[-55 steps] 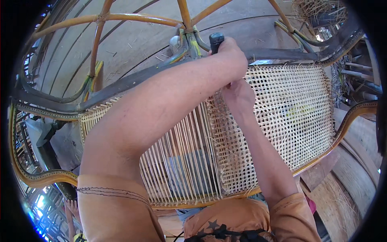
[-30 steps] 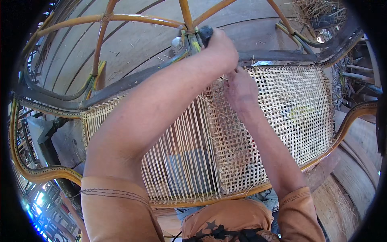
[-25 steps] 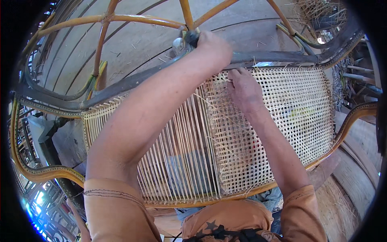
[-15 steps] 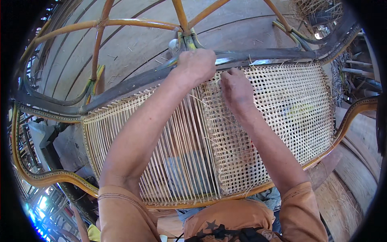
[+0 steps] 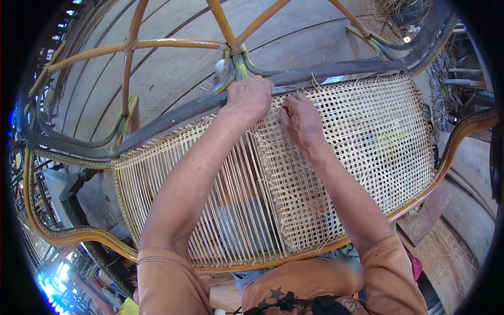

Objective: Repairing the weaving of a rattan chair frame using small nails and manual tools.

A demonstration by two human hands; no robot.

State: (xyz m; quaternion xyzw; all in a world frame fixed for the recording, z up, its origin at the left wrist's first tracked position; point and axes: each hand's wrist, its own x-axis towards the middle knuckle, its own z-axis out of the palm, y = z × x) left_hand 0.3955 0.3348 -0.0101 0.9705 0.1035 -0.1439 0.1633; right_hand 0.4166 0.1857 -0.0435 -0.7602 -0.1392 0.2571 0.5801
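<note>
A rattan seat frame (image 5: 79, 237) lies across my lap with cane strung over it. On the right is a finished-looking open-mesh cane panel (image 5: 367, 142); on the left, parallel cane strands (image 5: 236, 226) run from near to far with gaps between them. My left hand (image 5: 251, 97) is a closed fist at the far rail, above the border between the two sections; its fingertips are hidden. Just right of it, my right hand (image 5: 302, 118) rests on the mesh near its far edge, thumb and fingers pinched together. Whatever either hand grips cannot be made out.
A dark curved rail (image 5: 178, 116) runs along the far side, joined to lacquered rattan poles (image 5: 178, 43) that rise beyond it. Wooden floorboards (image 5: 299, 44) with cane scraps lie behind. A dark metal post (image 5: 79, 212) stands at the left.
The view has shifted slightly, so the frame appears turned a little. Both hands stay at nearly the same place by the far rail, with only small finger movement in the right.
</note>
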